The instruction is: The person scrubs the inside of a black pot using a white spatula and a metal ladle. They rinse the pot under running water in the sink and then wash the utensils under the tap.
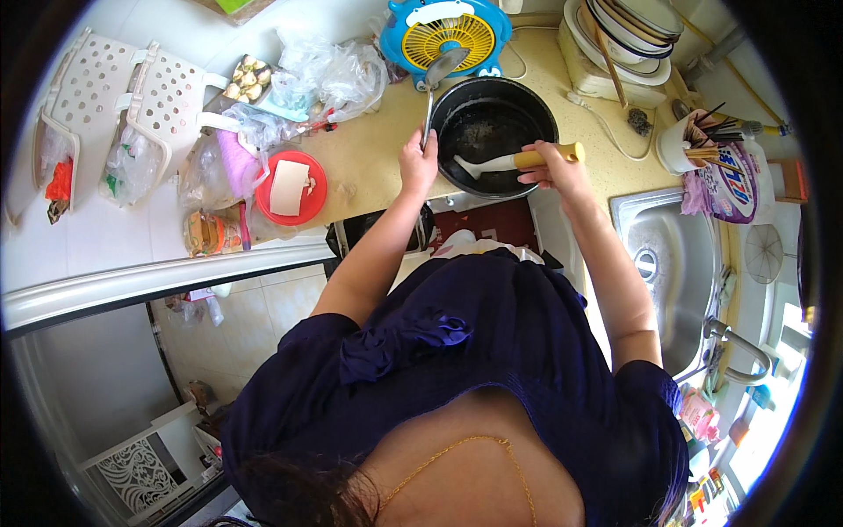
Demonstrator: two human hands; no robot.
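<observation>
A deep black pot [490,128] sits at the front of the counter, its inside stained with greyish marks. My left hand [419,161] grips the handle of a metal ladle [446,64], whose bowl points away from me above the pot's far left rim. In my right hand [556,172] is a cleaning tool with a yellow-and-white handle [523,160], held level over the near part of the pot. Its white head [466,167] lies over the pot's inside; whether it touches the pot I cannot tell.
Behind the pot stands a blue fan with a yellow grille [450,41]. A red plate [316,204] and plastic bags [332,72] lie to the left. Stacked dishes [635,39], a utensil holder [673,148] and a steel sink [678,263] are on the right.
</observation>
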